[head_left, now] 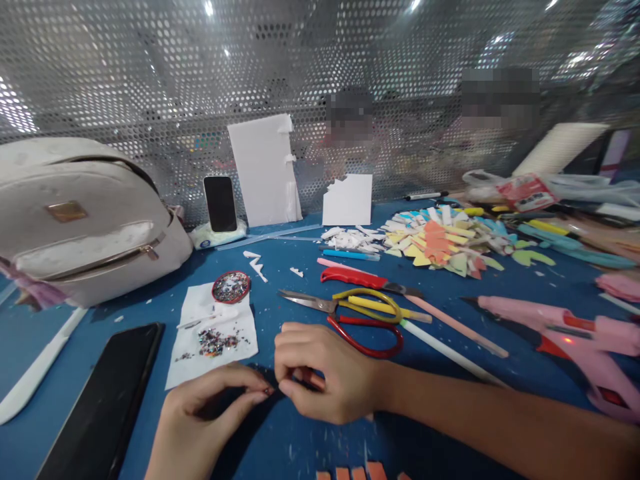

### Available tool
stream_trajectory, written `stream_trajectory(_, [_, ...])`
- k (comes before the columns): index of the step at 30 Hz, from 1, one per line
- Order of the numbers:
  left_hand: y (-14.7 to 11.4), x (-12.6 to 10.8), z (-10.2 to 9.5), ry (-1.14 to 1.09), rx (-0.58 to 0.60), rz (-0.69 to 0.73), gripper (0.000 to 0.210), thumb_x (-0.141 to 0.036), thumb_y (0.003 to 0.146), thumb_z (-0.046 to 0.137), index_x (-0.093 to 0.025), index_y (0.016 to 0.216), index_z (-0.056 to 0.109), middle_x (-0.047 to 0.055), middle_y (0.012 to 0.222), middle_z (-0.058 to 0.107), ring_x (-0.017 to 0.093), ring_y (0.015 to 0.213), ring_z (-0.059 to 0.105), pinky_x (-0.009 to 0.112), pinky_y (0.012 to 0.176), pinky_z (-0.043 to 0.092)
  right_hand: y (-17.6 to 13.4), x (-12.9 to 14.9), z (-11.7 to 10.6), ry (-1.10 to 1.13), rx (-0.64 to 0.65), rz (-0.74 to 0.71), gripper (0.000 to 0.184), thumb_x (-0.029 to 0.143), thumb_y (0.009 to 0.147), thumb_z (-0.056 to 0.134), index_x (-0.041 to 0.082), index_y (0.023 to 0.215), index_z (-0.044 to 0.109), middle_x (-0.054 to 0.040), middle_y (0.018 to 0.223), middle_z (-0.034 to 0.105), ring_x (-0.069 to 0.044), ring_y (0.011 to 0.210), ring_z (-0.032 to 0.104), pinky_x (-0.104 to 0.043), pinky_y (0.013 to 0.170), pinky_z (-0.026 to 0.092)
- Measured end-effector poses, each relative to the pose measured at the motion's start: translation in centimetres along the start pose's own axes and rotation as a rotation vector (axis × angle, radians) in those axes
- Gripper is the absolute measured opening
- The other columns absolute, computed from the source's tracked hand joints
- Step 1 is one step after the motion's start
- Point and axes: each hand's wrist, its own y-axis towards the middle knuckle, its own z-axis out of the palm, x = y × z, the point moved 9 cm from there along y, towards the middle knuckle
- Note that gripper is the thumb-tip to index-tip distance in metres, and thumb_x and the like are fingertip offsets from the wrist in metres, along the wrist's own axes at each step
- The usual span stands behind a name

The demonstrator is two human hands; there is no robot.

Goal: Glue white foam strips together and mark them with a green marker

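Note:
Low over the blue table, my left hand (pixel 210 413) pinches a tiny dark reddish bit between thumb and forefinger, too small to name. Close beside those fingertips, my right hand (pixel 325 373) is closed with its fingers curled and the thumb against them; whatever it holds is hidden. Just beyond my left hand lies a white paper sheet (pixel 187 363) with loose multicoloured sequin-like bits (pixel 217 341) and a round red-rimmed lid (pixel 231 287) full of more. Scissors (pixel 313 302) with red and yellow handles lie right behind my right hand.
A black phone (pixel 100 407) and white backpack (pixel 95 220) are at left. Rightward lie a red-handled cutter (pixel 355 277), glue sticks (pixel 457 327) and a pink glue gun (pixel 555 333), its light on. Paper scraps (pixel 437 240) heap behind; orange pieces (pixel 375 471) lie at the near edge.

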Motion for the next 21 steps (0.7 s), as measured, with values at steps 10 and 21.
stream_trajectory(10, [-0.03,0.02,0.25,-0.024,0.017,-0.008,0.004,-0.028,0.073,0.073,-0.027,0.069,0.074,-0.004,0.073,0.073,0.010,0.072,0.068,0.012,0.072,0.052,0.10,0.27,0.03,-0.010,0.012,-0.017,0.012,0.021,0.085,0.053,0.019,0.074,0.050,0.0029,0.070,0.047,-0.012,0.066,0.041,-0.027,0.065,0.035])
stream_trajectory(21, [-0.24,0.07,0.45,-0.068,-0.002,-0.078,0.006,-0.029,0.069,0.076,-0.025,0.068,0.073,-0.003,0.070,0.071,0.011,0.071,0.065,0.014,0.070,0.051,0.17,0.14,-0.07,0.014,0.018,-0.010,0.012,0.022,0.089,0.055,0.019,0.078,0.057,0.0023,0.069,0.050,-0.012,0.066,0.045,-0.026,0.067,0.037])
